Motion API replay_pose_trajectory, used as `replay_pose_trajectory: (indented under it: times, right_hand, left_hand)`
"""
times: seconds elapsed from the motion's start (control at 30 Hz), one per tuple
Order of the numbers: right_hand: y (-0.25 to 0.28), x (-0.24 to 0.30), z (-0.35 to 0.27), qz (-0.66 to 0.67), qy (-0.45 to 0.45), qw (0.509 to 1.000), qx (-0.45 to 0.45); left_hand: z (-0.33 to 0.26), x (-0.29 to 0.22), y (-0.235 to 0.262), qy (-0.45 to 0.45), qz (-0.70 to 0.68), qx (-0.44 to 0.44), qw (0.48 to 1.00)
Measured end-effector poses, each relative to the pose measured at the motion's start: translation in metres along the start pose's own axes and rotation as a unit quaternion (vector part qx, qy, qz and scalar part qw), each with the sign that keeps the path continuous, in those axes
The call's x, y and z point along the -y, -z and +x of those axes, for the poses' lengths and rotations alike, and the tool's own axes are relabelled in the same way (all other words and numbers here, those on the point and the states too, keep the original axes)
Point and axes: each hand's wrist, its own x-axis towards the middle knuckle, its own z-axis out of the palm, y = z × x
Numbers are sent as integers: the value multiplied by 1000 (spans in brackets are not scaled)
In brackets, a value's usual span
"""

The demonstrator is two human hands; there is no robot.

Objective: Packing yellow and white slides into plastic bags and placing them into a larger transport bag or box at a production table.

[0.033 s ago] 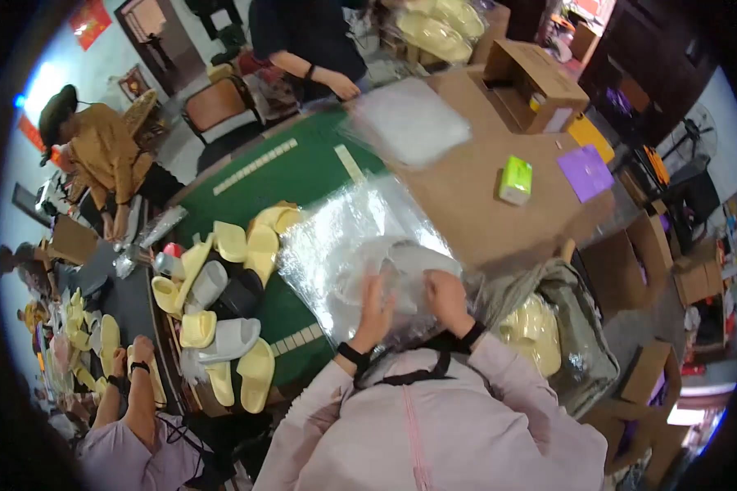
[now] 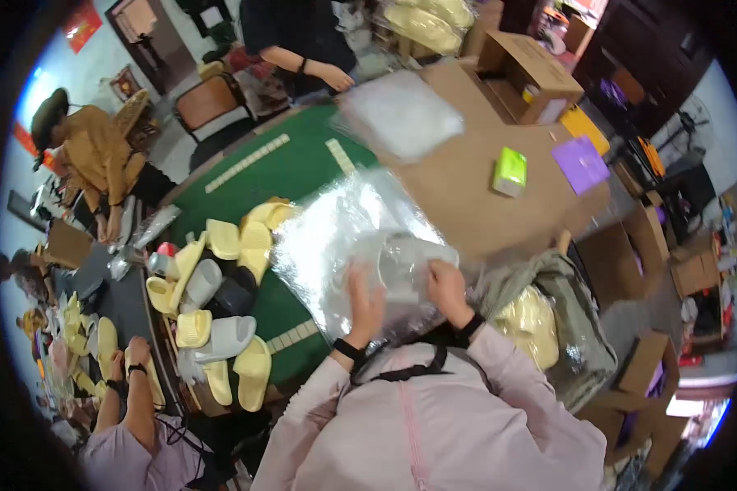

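A light grey slide slipper (image 2: pixel 401 262) lies between the person's two hands, over the near part of a shiny spread of clear plastic bags (image 2: pixel 323 229); whether it sits inside the film or on top of it, I cannot tell. The left hand (image 2: pixel 366 301) is upright at its left, blurred, so whether its fingers grip anything cannot be told. The right hand (image 2: pixel 446 286) is at the slipper's right edge with its fingers curled in, though what they pinch is hidden. Left of the plastic, on the green tabletop (image 2: pixel 258 176), is a loose heap of yellow slippers (image 2: pixel 254 374), grey slippers (image 2: pixel 225 337) and a black slipper (image 2: pixel 234 296). Beyond the plastic, a stack of clear bags (image 2: pixel 405 119) overlaps a brown cardboard sheet (image 2: pixel 458 204), which bears a bright green packet (image 2: pixel 510 170), a purple sheet (image 2: pixel 580 164) and an open cardboard box (image 2: pixel 549 74). Near the right forearm, a grey-green sack (image 2: pixel 594 352) holds bagged yellow slippers (image 2: pixel 531 331). Across the table, a co-worker's hand (image 2: pixel 333 78) is near the bag stack; at lower left, another co-worker's hands (image 2: pixel 139 352) are near more yellow slippers.
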Motion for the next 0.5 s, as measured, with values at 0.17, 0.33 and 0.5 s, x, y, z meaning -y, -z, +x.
replay_pose_trajectory:
  times: [0.17, 0.33, 0.5]
  right_hand:
    - [55, 0, 21, -32, 58, 989, -133]
    - [135, -21, 3, -81, -63, 967, -235]
    - [211, -55, -53, -30, -192, 919, -343]
  left_hand:
    - [-15, 35, -6, 5, 84, 69, 994]
    - [-48, 89, -5, -42, 378, 331, 863]
    - [-51, 83, -16, -55, 418, 355, 835]
